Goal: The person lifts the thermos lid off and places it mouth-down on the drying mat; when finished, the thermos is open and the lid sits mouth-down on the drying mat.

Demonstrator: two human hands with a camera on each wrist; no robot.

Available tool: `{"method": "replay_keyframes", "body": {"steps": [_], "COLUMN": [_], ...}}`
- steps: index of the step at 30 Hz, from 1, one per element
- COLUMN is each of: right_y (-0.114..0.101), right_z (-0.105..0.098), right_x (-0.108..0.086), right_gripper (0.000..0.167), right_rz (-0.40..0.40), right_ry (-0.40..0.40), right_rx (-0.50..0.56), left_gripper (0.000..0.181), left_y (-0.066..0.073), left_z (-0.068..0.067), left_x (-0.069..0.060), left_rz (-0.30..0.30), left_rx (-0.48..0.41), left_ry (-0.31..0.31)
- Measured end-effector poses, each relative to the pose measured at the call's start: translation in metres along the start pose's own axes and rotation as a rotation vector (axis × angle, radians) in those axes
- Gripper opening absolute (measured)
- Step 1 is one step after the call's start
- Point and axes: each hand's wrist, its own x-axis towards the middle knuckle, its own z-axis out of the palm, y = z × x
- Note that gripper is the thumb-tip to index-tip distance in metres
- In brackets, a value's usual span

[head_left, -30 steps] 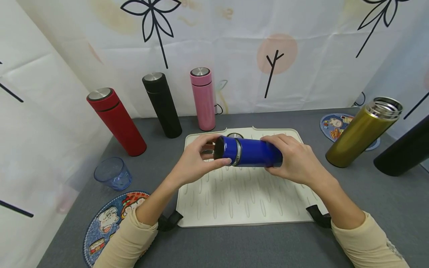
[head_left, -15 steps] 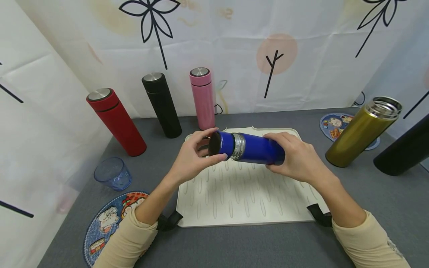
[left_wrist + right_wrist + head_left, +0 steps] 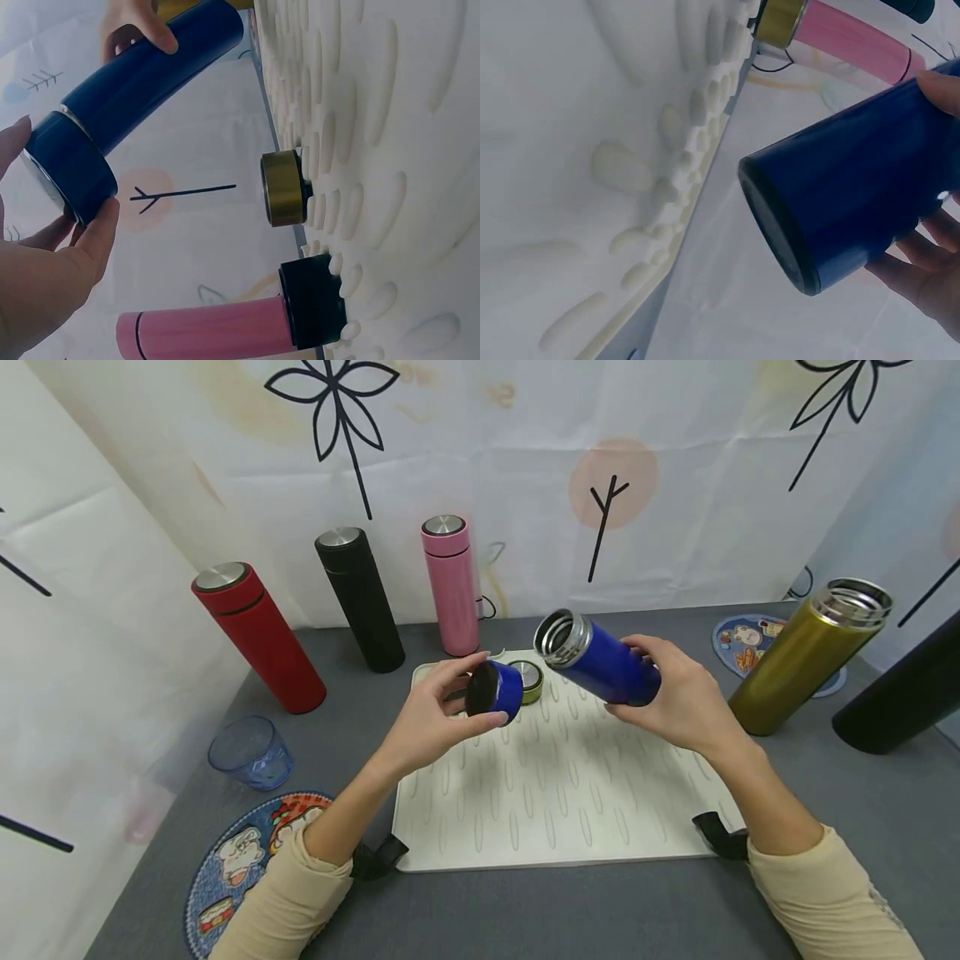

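Centre of the head view, a blue vacuum flask [image 3: 611,664] stands tilted above the white drying mat [image 3: 570,827], its bare steel mouth raised toward the upper left. The right hand [image 3: 678,702] is curled round its lower end; the left hand [image 3: 438,714], partly closed, pinches the blue cap [image 3: 508,689] between thumb and fingers, clear of the mouth. Principal risk: the right hand grips only near the base, so the smooth body could slip or swing, and any liquid inside would spill on the mat if the mouth dipped. The cap, held by fingertips, could drop and knock the gold lid [image 3: 532,695] lying just beyond it. Containers: the gold flask [image 3: 802,664] at right of frame is uncapped, contents not visible. The red flask [image 3: 262,643] at left, the slim black flask [image 3: 363,610] and pink flask [image 3: 453,593] at upper left are capped. The blue glass tumbler [image 3: 251,756] at left shows no certain contents. Beside the gold lid, the left wrist view shows what appears to be a black lid [image 3: 313,301], though its shape is indistinct.
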Motion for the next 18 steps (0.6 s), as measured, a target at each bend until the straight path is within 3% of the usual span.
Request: {"method": "replay_keyframes", "body": {"steps": [7, 18], "right_y": [0.019, 0.052], "right_z": [-0.004, -0.001], "right_x": [0.011, 0.036], "right_gripper": [0.082, 0.084], "right_rz": [0.070, 0.260], "right_ry": [0.078, 0.168], "right_rx": [0.062, 0.101], "left_gripper": [0.072, 0.072], "left_y": [-0.006, -0.011], "left_z": [0.005, 0.017], "left_x": [0.002, 0.006], "left_rz": [0.008, 0.026], "left_rx": [0.038, 0.132], "left_ry": [-0.029, -0.077]}}
